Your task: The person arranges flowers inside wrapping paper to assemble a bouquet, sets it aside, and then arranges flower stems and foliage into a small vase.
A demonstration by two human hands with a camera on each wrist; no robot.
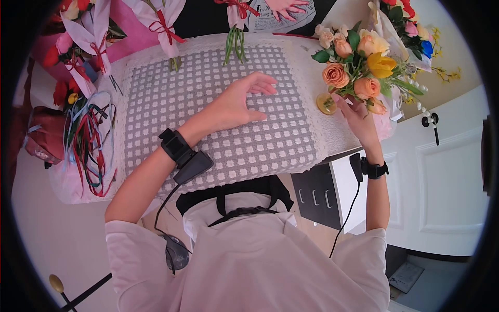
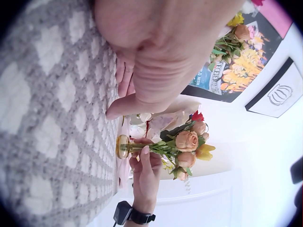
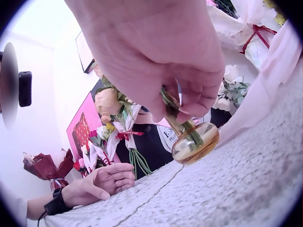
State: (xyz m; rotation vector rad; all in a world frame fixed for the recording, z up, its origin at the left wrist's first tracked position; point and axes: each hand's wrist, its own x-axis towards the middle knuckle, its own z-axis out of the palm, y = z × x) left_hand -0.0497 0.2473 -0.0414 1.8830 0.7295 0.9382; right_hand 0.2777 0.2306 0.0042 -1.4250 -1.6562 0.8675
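Note:
At the right of the table my right hand (image 1: 359, 120) grips the slim neck of an amber glass vase (image 3: 196, 144). In the right wrist view the thumb and fingers curl round the neck, just above the round base. Green stems run down inside the glass. The vase carries a bunch of peach roses (image 1: 336, 75) and a yellow tulip (image 1: 381, 65). My left hand (image 1: 234, 101) is over the grey-and-white checked cloth (image 1: 208, 156), its fingers relaxed and holding nothing. Its fingertips are close to the cloth in the left wrist view.
Several wrapped bouquets with red ribbons (image 1: 162, 26) lie along the far edge. A tangle of ribbons (image 1: 88, 140) hangs at the left, beside a dark red wrapped bouquet (image 1: 47, 132). Behind the vase are more wrapped flowers (image 1: 410, 26). A drawer unit (image 1: 317, 195) stands below the table's right side.

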